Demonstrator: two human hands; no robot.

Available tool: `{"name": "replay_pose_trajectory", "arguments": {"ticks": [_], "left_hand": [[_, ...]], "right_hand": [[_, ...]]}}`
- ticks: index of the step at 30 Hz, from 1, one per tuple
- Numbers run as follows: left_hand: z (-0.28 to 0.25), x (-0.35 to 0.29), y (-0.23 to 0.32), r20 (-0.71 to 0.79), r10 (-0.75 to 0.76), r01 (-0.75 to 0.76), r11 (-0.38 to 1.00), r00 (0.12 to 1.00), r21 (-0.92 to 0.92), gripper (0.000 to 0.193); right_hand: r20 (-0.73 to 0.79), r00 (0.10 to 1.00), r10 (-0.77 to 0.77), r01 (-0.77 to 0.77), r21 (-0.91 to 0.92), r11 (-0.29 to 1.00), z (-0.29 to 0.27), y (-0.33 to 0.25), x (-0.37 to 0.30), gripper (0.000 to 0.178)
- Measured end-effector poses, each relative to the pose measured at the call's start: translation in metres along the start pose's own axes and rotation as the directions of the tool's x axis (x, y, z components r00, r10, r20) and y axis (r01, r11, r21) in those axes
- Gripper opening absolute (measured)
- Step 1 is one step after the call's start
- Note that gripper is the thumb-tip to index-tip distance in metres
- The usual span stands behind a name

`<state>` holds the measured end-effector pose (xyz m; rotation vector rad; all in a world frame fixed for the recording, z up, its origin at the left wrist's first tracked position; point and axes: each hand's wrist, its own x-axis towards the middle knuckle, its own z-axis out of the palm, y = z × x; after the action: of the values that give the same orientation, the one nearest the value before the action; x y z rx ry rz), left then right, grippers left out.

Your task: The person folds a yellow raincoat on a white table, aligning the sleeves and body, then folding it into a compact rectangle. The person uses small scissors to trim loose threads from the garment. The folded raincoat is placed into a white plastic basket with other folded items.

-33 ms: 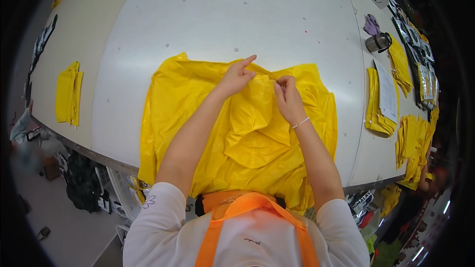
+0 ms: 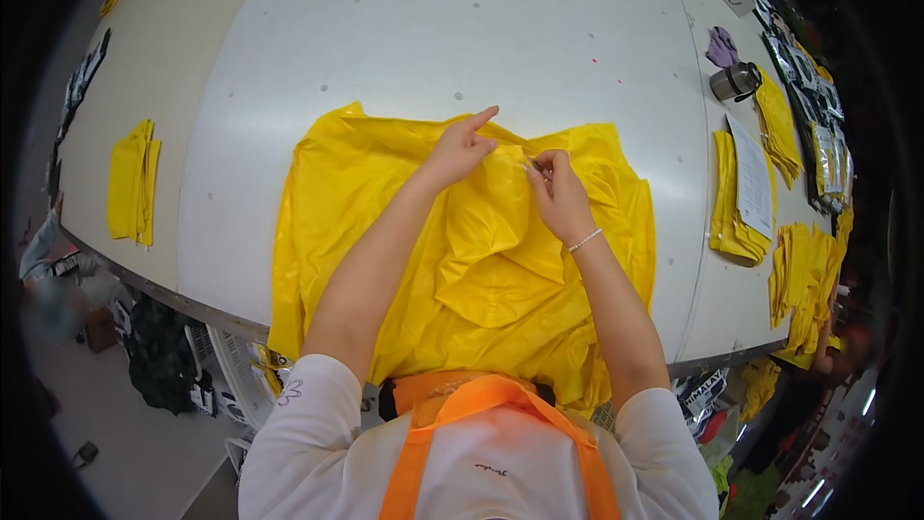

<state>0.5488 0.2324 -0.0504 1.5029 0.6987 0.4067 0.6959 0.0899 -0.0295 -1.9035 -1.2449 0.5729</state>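
Observation:
A shiny yellow garment (image 2: 385,212), probably a raincoat, lies spread and crumpled on the table in front of me, its near part hanging over the edge. My left hand (image 2: 460,150) is at its far edge, the index finger stretched out and the thumb and other fingers closed on the cloth. Just right of it, my right hand (image 2: 562,195) is closed around a small metal tool (image 2: 533,166), which looks like thread snips; its pale tip points left at the garment's edge. Most of the tool is hidden by the fingers.
A folded yellow garment (image 2: 133,183) lies at the left. On the right are folded yellow garments (image 2: 727,202) under a paper sheet (image 2: 751,173), a metal flask (image 2: 735,83), a purple cloth (image 2: 722,47) and packaged goods (image 2: 818,125). Another person (image 2: 53,274) is at the far left.
The small tool's tip shows more clearly beside my right fingers, which have shifted slightly. My left hand and the garment stay in place.

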Motion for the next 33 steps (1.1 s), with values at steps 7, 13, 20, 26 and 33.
{"name": "replay_pose_trajectory", "arguments": {"ticks": [7,13,20,26,33], "left_hand": [[0.002,-0.003,0.008,0.031,0.022,-0.021,0.999,0.999,-0.028,0.059],[0.000,-0.003,0.007,0.066,0.002,0.000,0.999,0.998,-0.035,0.058],[0.000,-0.003,0.006,0.079,0.010,-0.005,0.998,0.997,-0.060,0.058],[0.004,-0.006,0.007,0.060,0.039,-0.036,0.998,0.997,-0.049,0.061],[0.000,-0.011,0.015,0.081,-0.027,0.029,0.999,0.996,-0.015,0.061]], "right_hand": [[0.104,0.995,-0.001,0.007,-0.054,0.999,0.000,-0.010,0.005,0.022],[0.110,0.994,-0.020,0.028,-0.071,0.997,0.004,-0.014,0.011,0.021],[0.010,1.000,0.027,-0.028,0.110,0.994,0.009,0.001,0.012,0.019],[0.005,1.000,-0.017,0.016,0.157,0.988,0.006,-0.008,0.019,0.017],[-0.156,0.976,0.150,-0.106,0.261,0.959,0.006,0.009,0.029,0.016]]}}
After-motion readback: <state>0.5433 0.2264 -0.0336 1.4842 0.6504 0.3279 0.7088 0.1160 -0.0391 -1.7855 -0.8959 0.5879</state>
